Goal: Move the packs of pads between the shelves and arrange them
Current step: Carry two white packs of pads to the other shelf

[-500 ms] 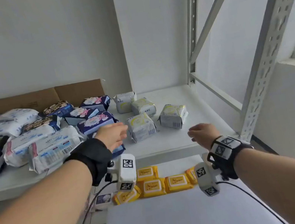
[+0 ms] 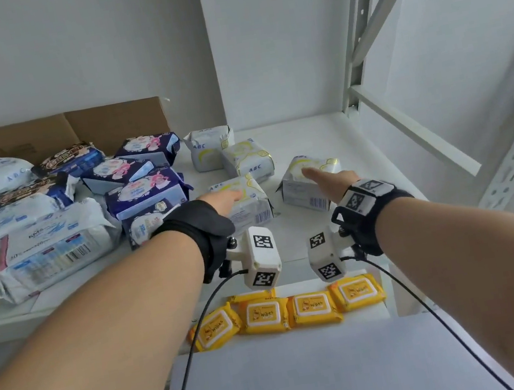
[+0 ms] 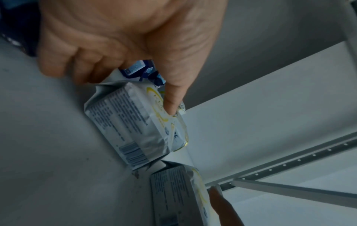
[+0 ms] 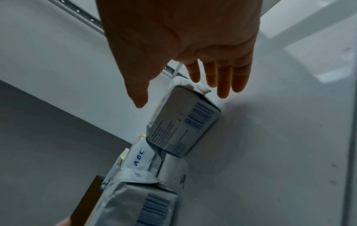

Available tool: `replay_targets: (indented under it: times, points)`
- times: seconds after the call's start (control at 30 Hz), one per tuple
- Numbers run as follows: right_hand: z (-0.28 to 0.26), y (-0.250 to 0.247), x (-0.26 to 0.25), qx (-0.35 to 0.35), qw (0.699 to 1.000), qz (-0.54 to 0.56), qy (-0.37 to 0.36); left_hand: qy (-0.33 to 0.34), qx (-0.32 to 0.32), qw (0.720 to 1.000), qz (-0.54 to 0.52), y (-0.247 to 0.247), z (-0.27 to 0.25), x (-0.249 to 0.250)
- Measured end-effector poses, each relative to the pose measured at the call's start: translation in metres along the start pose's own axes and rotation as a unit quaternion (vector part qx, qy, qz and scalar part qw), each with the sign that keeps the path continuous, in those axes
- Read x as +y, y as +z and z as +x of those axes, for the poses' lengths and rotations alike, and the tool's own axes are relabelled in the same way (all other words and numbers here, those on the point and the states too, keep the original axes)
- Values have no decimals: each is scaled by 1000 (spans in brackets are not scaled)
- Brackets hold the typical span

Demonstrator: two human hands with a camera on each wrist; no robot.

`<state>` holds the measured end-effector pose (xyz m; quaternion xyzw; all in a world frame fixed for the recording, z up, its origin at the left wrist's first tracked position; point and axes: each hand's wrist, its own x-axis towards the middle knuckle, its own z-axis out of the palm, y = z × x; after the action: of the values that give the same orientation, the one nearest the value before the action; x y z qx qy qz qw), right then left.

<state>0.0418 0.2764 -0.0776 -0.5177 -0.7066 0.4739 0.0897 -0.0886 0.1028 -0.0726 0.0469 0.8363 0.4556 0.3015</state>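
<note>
Two white and yellow ABC packs lie side by side near the front of the white shelf (image 2: 323,129). My left hand (image 2: 232,195) is on the left pack (image 2: 251,211). In the left wrist view that left hand (image 3: 129,91) has its thumb pressed on the top face of the left pack (image 3: 131,130) and its fingers curled round the crimped end. My right hand (image 2: 313,173) hovers over the right pack (image 2: 299,194). In the right wrist view the right hand (image 4: 181,97) shows straight, spread fingers on either side of the right pack (image 4: 183,130).
Two more ABC packs (image 2: 210,148) stand behind. Dark blue packs (image 2: 146,189) and large white packs (image 2: 47,250) crowd the shelf's left, in front of a cardboard flap (image 2: 114,123). Yellow wipes packs (image 2: 312,308) line the lower shelf. A metal upright (image 2: 513,151) stands at right.
Both hands have reached forward from the shelf's front edge onto the two nearest white and yellow packs. The left hand has taken hold of its pack.
</note>
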Motion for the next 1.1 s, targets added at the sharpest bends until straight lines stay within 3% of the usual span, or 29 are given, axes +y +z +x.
replay_targets:
  times: [0.13,0.23,0.33,0.53,0.67,0.87,1.0,1.1]
  points:
    - [13,4,-1,-13,1000,-25,-6,21,22,999,34,4,7,-1]
    - [24,4,0,-37,999,6,-28,32,1,999,37,4,13,1]
    - [31,1,-3,-74,997,16,-35,15,-11,999,26,9,23,2]
    - [26,-2,1,-87,995,25,-34,-2,-37,999,12,7,21,-2]
    - [20,1,4,-83,996,5,-46,-30,-90,995,-31,13,5,-4]
    - [3,-9,29,-94,989,71,-89,11,-36,999,-34,11,-27,-18]
    - [-18,-23,37,-142,966,187,-111,68,-48,996,-24,7,-48,-16]
    - [-38,-39,41,-96,970,200,-97,82,-60,995,-26,5,-74,-7]
